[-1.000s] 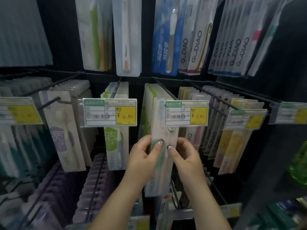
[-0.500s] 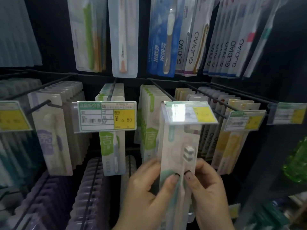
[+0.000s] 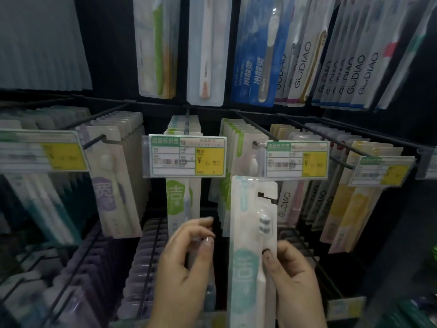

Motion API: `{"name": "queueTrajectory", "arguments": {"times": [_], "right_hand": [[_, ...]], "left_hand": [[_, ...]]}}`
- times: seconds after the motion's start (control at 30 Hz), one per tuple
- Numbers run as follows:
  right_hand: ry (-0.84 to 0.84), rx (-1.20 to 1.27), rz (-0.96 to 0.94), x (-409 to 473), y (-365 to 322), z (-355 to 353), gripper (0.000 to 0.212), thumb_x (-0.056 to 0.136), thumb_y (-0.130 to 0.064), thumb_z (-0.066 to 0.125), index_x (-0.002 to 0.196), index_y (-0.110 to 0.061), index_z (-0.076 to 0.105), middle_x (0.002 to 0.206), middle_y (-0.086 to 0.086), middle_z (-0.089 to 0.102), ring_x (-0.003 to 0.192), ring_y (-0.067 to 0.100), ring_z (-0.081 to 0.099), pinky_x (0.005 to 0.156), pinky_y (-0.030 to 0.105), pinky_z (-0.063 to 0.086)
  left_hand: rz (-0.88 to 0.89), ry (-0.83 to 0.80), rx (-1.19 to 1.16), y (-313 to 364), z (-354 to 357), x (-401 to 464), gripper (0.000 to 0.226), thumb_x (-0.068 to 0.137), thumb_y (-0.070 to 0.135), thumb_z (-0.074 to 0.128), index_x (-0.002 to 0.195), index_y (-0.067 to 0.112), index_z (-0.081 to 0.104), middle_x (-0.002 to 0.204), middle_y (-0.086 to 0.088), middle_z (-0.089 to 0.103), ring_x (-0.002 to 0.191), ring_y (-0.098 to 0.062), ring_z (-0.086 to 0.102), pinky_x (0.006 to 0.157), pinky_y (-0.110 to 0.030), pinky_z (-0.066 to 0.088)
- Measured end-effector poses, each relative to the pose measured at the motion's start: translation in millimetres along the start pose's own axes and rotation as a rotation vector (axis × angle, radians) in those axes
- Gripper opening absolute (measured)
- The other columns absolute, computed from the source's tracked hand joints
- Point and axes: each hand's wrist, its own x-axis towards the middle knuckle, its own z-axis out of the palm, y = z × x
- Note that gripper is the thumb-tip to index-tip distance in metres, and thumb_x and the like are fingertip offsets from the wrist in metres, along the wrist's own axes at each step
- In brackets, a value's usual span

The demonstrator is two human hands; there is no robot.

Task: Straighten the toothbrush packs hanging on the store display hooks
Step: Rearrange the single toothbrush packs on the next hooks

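My right hand (image 3: 295, 280) grips a white-and-teal toothbrush pack (image 3: 250, 233) by its right edge, thumb on the front. The pack is upright and off its hook, its top just under a price tag (image 3: 296, 159). Behind that tag a row of similar green-edged packs (image 3: 233, 138) hangs on a black wire hook (image 3: 255, 129). My left hand (image 3: 184, 263) is apart from the held pack, fingers loosely curled, in front of the lower end of a green pack (image 3: 182, 197) on the neighbouring hook. I see nothing held in it.
Black wire hooks carry rows of packs: purple ones (image 3: 113, 185) at left, yellow ones (image 3: 354, 204) at right, and GUDIAO packs (image 3: 354, 67) on the upper row. A price tag (image 3: 186, 156) fronts the middle hook. Lower rows of lilac packs (image 3: 151, 268) stick out below my hands.
The pack has come off the hook and down below the price tag, which has dropped flat again. My left hand has let go of it and moved left; my right hand alone holds it.
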Motion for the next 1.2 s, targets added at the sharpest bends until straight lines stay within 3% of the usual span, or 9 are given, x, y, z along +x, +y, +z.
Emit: {"name": "queueTrajectory", "arguments": {"times": [0.1, 0.23, 0.3, 0.43, 0.57, 0.67, 0.83, 1.03, 1.2], "right_hand": [[0.034, 0.007, 0.026, 3.4, 3.6, 7.5, 0.065, 0.024, -0.075, 0.078, 0.061, -0.021, 0.070, 0.066, 0.004, 0.071, 0.058, 0.009, 0.064, 0.053, 0.017, 0.051], [0.064, 0.047, 0.035, 5.1, 5.4, 10.7, 0.066, 0.021, -0.075, 0.078, 0.060, -0.022, 0.070, 0.064, 0.002, 0.070, 0.056, 0.008, 0.063, 0.052, 0.016, 0.051], [0.105, 0.041, 0.018, 5.7, 6.0, 9.2, 0.067, 0.021, -0.076, 0.077, 0.060, -0.022, 0.069, 0.061, 0.002, 0.069, 0.054, 0.009, 0.062, 0.050, 0.016, 0.050], [0.229, 0.098, -0.053, 7.0, 6.9, 5.2, 0.064, 0.021, -0.076, 0.077, 0.058, -0.024, 0.068, 0.054, -0.004, 0.066, 0.048, 0.004, 0.059, 0.046, 0.013, 0.047], [0.301, 0.088, -0.045, 9.3, 9.9, -4.3, 0.069, 0.019, -0.077, 0.076, 0.061, -0.023, 0.068, 0.059, -0.004, 0.068, 0.051, 0.006, 0.060, 0.049, 0.016, 0.050], [0.358, 0.085, -0.054, 11.7, 8.9, -9.9, 0.069, 0.017, -0.078, 0.075, 0.061, -0.024, 0.068, 0.060, -0.005, 0.069, 0.053, 0.005, 0.062, 0.050, 0.017, 0.051], [0.423, 0.133, -0.082, 15.9, 3.4, -16.4, 0.067, 0.013, -0.077, 0.076, 0.058, -0.028, 0.069, 0.058, -0.010, 0.069, 0.051, 0.000, 0.062, 0.050, 0.015, 0.052], [0.445, 0.163, -0.078, 18.1, 2.4, -16.3, 0.070, 0.008, -0.078, 0.075, 0.058, -0.028, 0.070, 0.055, -0.010, 0.068, 0.047, 0.001, 0.061, 0.047, 0.014, 0.051], [0.430, 0.168, -0.056, 16.9, 7.9, -16.1, 0.073, 0.009, -0.077, 0.076, 0.060, -0.026, 0.070, 0.057, -0.006, 0.069, 0.048, 0.005, 0.062, 0.048, 0.016, 0.052]], "left_hand": [[-0.106, 0.145, 0.063, -12.1, -19.0, 20.4, 0.016, 0.085, 0.022, 0.062, 0.089, 0.037, 0.058, 0.108, 0.016, 0.063, 0.103, -0.002, 0.058, 0.080, -0.006, 0.043], [-0.194, 0.152, 0.179, -27.8, -35.2, 52.5, 0.035, 0.088, 0.016, 0.060, 0.118, 0.029, 0.049, 0.126, 0.008, 0.053, 0.117, -0.007, 0.049, 0.101, -0.027, 0.039], [-0.227, 0.171, 0.199, -33.7, -35.1, 65.1, 0.041, 0.088, 0.014, 0.060, 0.126, 0.024, 0.044, 0.128, 0.005, 0.050, 0.119, -0.009, 0.046, 0.100, -0.027, 0.036], [-0.196, 0.218, 0.242, -40.3, -28.7, 75.4, 0.021, 0.089, 0.014, 0.059, 0.106, 0.024, 0.051, 0.113, 0.001, 0.058, 0.108, -0.013, 0.054, 0.089, -0.023, 0.041], [-0.177, 0.228, 0.220, -43.8, -23.5, 75.0, 0.019, 0.091, 0.013, 0.056, 0.082, 0.030, 0.054, 0.090, 0.008, 0.060, 0.081, 0.006, 0.056, 0.069, -0.006, 0.040], [-0.160, 0.228, 0.164, -44.6, -23.7, 73.3, 0.018, 0.091, 0.013, 0.055, 0.079, 0.027, 0.057, 0.085, 0.006, 0.060, 0.074, 0.010, 0.055, 0.066, -0.002, 0.041], [-0.064, 0.272, 0.195, -46.9, -29.3, 67.0, 0.010, 0.087, 0.026, 0.057, 0.078, 0.030, 0.055, 0.092, -0.003, 0.058, 0.082, -0.007, 0.055, 0.074, -0.016, 0.043], [-0.041, 0.299, 0.113, -28.1, -31.0, 55.1, 0.016, 0.091, 0.029, 0.055, 0.078, 0.022, 0.052, 0.070, 0.014, 0.057, 0.064, 0.002, 0.051, 0.059, -0.009, 0.040], [-0.099, 0.322, 0.003, -14.2, -34.7, 40.9, 0.017, 0.089, 0.027, 0.047, 0.077, 0.016, 0.051, 0.061, 0.012, 0.055, 0.055, 0.002, 0.046, 0.051, -0.010, 0.038]]}}
